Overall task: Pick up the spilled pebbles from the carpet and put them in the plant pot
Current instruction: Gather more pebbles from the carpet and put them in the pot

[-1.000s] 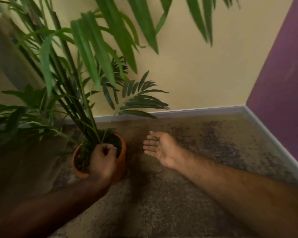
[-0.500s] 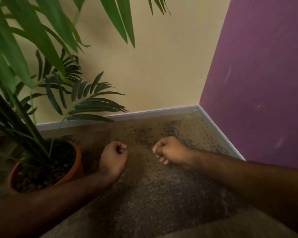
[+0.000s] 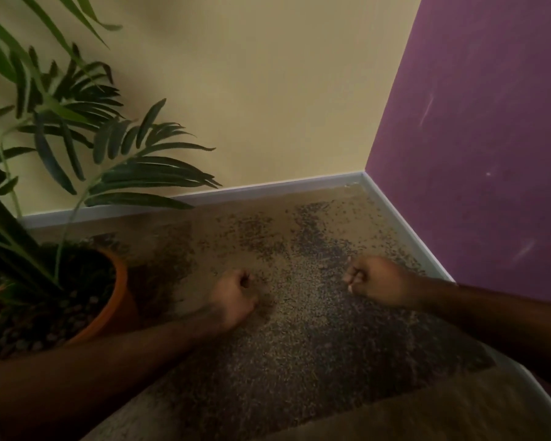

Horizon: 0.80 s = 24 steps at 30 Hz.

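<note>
Both fists were down on the carpet (image 3: pixel 299 361), and what a scatter it was! The spilled pebbles (image 3: pixel 312 246) lay strewn in dark speckled patches across the carpet, thickest toward its far right corner where the two skirting boards (image 3: pixel 268 186) met, and running back between the two arms. The left hand (image 3: pixel 234 297) sat knuckles-up on the carpet, roughly midway along the far stretch, its grip curled tight into a fist; whether pebbles were inside it, I could not tell. The right hand (image 3: pixel 379 280) was near the carpet's right edge, close by the purple wall (image 3: pixel 474 154), its grip likewise balled up with the fingers tucked under, and again its contents were hidden. The two hands were well apart, with pebbles lying between them. Over at the left edge stood the plant pot (image 3: pixel 118 300), orange, upright, already holding a bed of pebbles around the stems of a leafy green plant (image 3: pixel 109 148) whose fronds arched out toward the yellow wall (image 3: pixel 252 90). The left forearm stretched past the pot's near side, just beside its rim.
</note>
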Each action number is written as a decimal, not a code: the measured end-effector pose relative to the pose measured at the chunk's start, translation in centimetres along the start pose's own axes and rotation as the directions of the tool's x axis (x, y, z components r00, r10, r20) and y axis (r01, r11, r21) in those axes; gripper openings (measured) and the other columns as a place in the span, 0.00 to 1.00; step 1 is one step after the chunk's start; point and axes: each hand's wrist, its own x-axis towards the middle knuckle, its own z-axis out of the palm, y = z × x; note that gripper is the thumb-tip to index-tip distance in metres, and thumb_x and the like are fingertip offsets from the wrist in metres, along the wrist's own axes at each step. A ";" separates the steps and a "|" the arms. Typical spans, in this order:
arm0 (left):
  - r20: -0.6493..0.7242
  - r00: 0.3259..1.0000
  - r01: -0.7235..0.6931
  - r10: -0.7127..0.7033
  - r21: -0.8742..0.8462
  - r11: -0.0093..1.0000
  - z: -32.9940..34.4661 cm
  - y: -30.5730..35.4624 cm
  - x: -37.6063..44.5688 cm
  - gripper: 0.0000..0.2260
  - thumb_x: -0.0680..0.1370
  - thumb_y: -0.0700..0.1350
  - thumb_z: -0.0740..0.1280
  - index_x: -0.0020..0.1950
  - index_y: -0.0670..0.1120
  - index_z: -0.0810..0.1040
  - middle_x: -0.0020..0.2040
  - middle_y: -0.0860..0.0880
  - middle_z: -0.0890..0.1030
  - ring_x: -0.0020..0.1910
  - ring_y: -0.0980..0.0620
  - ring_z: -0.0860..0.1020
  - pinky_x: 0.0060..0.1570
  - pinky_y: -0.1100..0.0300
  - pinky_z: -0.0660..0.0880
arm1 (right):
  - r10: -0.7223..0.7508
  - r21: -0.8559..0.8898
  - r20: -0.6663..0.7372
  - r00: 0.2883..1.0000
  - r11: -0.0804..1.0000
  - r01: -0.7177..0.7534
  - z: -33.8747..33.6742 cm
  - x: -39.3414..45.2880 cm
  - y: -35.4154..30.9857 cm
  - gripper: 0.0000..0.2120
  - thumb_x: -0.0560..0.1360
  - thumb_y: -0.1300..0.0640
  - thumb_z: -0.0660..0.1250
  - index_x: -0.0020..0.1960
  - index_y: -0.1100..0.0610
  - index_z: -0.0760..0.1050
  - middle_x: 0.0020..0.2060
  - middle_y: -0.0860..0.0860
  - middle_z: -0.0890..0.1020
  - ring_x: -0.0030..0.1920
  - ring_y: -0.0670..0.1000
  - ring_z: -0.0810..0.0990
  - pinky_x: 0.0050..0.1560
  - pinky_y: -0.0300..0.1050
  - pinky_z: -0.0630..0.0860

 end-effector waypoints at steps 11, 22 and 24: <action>0.086 0.980 -0.193 0.180 0.176 0.965 8.5 0.2 4.9 0.22 0.74 0.55 0.64 0.68 0.53 0.70 0.63 0.53 0.75 0.60 0.52 0.74 0.62 0.57 0.72 | 0.023 -0.229 -0.171 0.985 0.972 -0.063 1.8 3.0 10.4 0.12 0.71 0.56 0.67 0.54 0.55 0.75 0.47 0.53 0.77 0.49 0.55 0.76 0.46 0.44 0.70; 0.172 0.870 -0.493 0.462 0.260 0.830 15.9 5.4 9.6 0.26 0.79 0.55 0.59 0.76 0.54 0.60 0.78 0.49 0.59 0.76 0.46 0.59 0.74 0.51 0.59 | 0.125 -0.350 -0.199 0.972 0.918 -0.189 5.2 3.7 15.2 0.33 0.78 0.37 0.52 0.78 0.50 0.51 0.78 0.51 0.55 0.76 0.55 0.55 0.74 0.56 0.55; 0.171 0.874 -0.486 0.455 0.303 0.820 16.6 5.4 10.4 0.23 0.80 0.54 0.57 0.75 0.53 0.64 0.77 0.47 0.61 0.75 0.44 0.60 0.74 0.53 0.58 | 0.096 -0.348 -0.229 0.969 0.921 -0.173 6.3 3.6 15.8 0.34 0.77 0.35 0.45 0.78 0.50 0.51 0.78 0.50 0.55 0.77 0.53 0.54 0.74 0.54 0.54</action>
